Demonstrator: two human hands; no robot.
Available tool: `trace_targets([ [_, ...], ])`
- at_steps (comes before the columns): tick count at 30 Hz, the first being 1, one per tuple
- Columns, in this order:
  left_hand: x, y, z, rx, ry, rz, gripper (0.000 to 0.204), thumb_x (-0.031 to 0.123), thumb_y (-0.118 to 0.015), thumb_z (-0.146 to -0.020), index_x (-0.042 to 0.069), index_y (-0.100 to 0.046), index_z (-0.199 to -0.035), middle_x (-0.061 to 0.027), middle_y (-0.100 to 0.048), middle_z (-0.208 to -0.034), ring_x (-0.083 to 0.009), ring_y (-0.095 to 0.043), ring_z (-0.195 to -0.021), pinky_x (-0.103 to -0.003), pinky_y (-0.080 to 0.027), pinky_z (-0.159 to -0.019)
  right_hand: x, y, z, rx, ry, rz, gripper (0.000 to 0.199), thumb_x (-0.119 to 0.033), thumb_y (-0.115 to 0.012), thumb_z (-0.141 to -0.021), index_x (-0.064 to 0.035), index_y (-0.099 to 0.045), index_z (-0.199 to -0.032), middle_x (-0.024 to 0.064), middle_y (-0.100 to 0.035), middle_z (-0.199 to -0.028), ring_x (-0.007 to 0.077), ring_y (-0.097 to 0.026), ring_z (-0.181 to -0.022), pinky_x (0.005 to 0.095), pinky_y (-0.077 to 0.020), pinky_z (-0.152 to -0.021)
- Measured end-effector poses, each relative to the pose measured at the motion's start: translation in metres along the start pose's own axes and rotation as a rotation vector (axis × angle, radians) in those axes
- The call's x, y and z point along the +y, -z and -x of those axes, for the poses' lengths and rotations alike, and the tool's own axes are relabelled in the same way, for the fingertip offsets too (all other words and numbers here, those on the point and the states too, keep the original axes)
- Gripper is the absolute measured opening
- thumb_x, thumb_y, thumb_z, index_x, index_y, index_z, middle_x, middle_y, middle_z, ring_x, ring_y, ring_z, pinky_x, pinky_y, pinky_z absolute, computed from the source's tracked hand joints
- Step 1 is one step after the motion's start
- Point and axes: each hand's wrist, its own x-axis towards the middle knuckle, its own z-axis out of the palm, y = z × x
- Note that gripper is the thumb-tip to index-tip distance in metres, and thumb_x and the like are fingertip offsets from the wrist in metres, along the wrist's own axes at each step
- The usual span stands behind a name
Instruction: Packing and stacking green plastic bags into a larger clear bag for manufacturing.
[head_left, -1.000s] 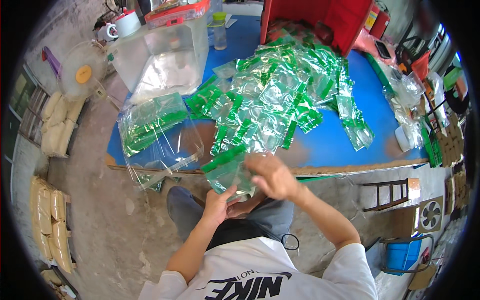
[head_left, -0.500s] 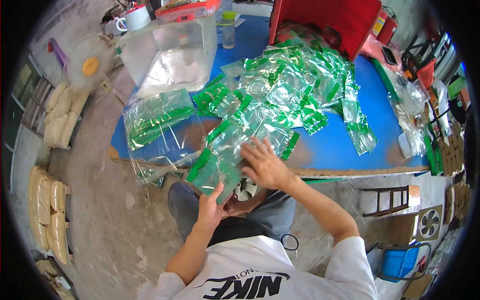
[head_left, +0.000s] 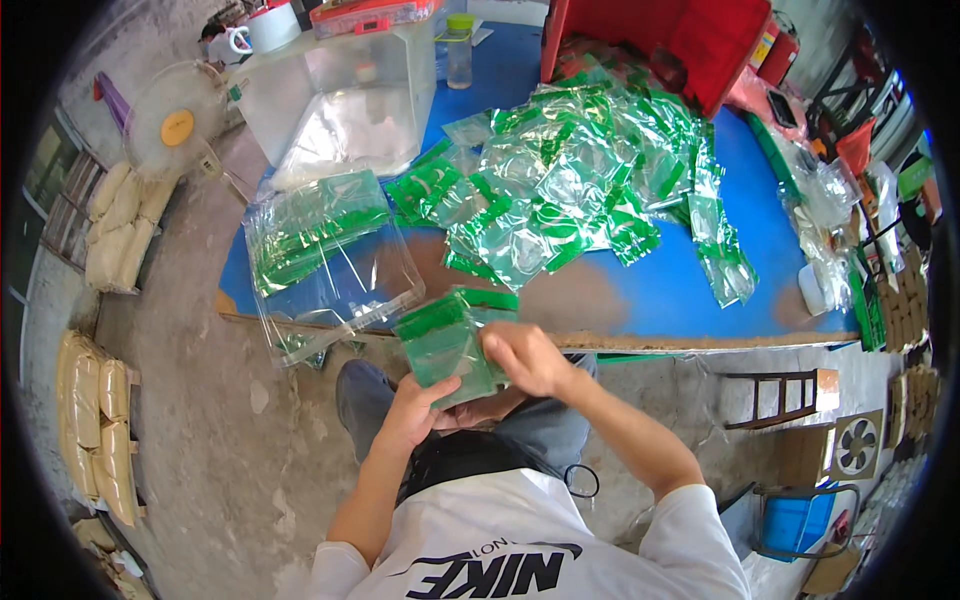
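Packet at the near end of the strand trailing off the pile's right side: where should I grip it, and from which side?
Pinch the packet by its near edge, probably best from the front right. It lies flat, that edge free over bare blue table, while its far end meets other packets.

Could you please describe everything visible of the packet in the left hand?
The packet looks like flat, clear plastic, roughly rectangular, with a green band along its far end. It is held askew by the table's near edge; the left hand grips its near end, thumb on top. Another packet shows at its right.
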Motion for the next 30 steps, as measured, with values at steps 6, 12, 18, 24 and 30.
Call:
trace_targets([
  [6, -0.002, -0.012, 0.009, 0.053, -0.054, 0.032, 0.042, 0.006, -0.073, -0.09, 0.0, -0.058, -0.129, -0.0087, -0.065, -0.12, -0.0216, -0.066, -0.106, -0.039, -0.054, -0.093, 0.036, 0.043, -0.044, 0.389, 0.168, 0.822, 0.032, -0.026, -0.055, -0.1, -0.0004, -0.066, -0.115, 0.0211, -0.063, -0.125, 0.0389, -0.058, -0.117, 0.0517, -0.0457, -0.096],
  [12, -0.021, -0.016, 0.005, 0.031, 0.082, 0.123, 0.042, 0.009, -0.07, -0.094, 0.001, -0.055, -0.132, -0.008, -0.064, -0.124, -0.021, -0.065, -0.108, -0.039, -0.057, -0.091, -0.004, 0.023, -0.005, -0.288, 0.139, 0.452, 0.047, -0.025, -0.064, -0.092, -0.0008, -0.058, -0.131, 0.0214, -0.056, -0.138, 0.0402, -0.051, -0.129, 0.0482, -0.0404, -0.108],
  [18, -0.01, -0.006, 0.004, 0.041, -0.007, 0.117, 0.039, 0.008, -0.069, -0.094, 0.003, -0.056, -0.131, -0.0069, -0.063, -0.126, -0.0203, -0.064, -0.11, -0.036, -0.055, -0.094, 0.035, 0.059, 0.007, 0.193, -0.059, 0.793, 0.069, -0.046, -0.069, -0.09, 0.0023, -0.051, -0.137, 0.0246, -0.052, -0.14, 0.0414, -0.041, -0.138, 0.0505, -0.0347, -0.114],
  [24, -0.029, 0.03, 0.027, -0.189, 0.135, 0.368, 0.047, 0.001, -0.068, -0.09, 0.004, -0.054, -0.135, -0.0086, -0.063, -0.129, -0.0227, -0.062, -0.119, -0.042, -0.049, -0.105, 0.014, 0.053, 0.069, 0.126, 0.025, 0.604, 0.042, -0.025, -0.072, -0.093, 0.002, -0.059, -0.122, 0.02, -0.065, -0.118, 0.0325, -0.061, -0.117, 0.0425, -0.0494, -0.097],
  [30, -0.019, -0.028, 0.023, -0.315, 0.215, 0.557, 0.052, -0.001, -0.072, -0.087, 0.009, -0.055, -0.135, -0.0069, -0.063, -0.129, -0.0233, -0.061, -0.122, -0.044, -0.047, -0.106, -0.007, 0.013, 0.052, 0.659, -0.467, -0.576, 0.014, -0.013, -0.062, -0.102, 0.0005, -0.064, -0.104, -0.0025, -0.064, -0.09, 0.0045, -0.054, -0.082, 0.0222, -0.0439, -0.073],
])
